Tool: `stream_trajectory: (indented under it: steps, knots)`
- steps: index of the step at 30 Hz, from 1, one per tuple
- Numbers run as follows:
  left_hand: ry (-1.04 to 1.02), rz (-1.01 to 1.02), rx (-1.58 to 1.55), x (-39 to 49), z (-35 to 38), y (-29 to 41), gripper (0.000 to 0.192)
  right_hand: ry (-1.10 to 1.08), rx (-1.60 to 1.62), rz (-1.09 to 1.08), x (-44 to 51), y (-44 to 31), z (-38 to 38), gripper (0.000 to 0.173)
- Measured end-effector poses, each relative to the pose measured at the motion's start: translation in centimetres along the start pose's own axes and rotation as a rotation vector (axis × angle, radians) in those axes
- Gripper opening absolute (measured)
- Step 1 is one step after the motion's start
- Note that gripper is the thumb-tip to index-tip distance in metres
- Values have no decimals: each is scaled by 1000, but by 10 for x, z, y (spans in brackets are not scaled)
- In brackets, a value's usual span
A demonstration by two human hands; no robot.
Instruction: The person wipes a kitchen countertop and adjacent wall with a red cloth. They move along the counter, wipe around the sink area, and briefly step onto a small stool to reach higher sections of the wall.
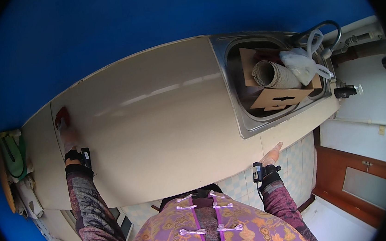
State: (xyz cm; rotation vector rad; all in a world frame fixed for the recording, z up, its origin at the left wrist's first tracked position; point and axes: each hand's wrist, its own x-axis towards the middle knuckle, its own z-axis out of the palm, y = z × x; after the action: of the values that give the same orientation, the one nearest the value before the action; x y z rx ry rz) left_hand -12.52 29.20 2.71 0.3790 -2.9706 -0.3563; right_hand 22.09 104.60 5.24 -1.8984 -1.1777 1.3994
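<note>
My left hand (68, 134) is stretched far out to the left over the beige countertop (158, 123), in what looks like a clear thin glove. Its fingers press on a red cloth (62, 117), which lies near the seam in the counter. On the other side, my right hand (273, 154) rests at the counter's front edge, just below the sink corner. That hand holds nothing, and its fingers point away from me, close together. Each wrist bears a strapped black device.
A steel sink (245, 126) at the right holds a cardboard box (281, 98) with a rolled, textured sheet (276, 76) and a white plastic bag (301, 66). The faucet (336, 30) arches over it. A black pump bottle (345, 92) stands beyond. A green item (12, 157) is at the far left.
</note>
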Motion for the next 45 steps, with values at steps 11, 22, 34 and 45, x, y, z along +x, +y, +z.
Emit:
stream_trajectory:
  steps: [11,22,34,45]
  knots:
    - [-134,156,81,34,38,226,67,84,11,54,-5,-4,5,97]
    - [-37,448,191,-19,88,401,57,53,104,104,-8,-4,5,97]
    - [-45,858,-77,-129,70,530,50,114,2,68,-18,-13,6,93]
    - [-375,1127,-334,-304,-5,465,53,36,-6,88,-29,-25,1,100]
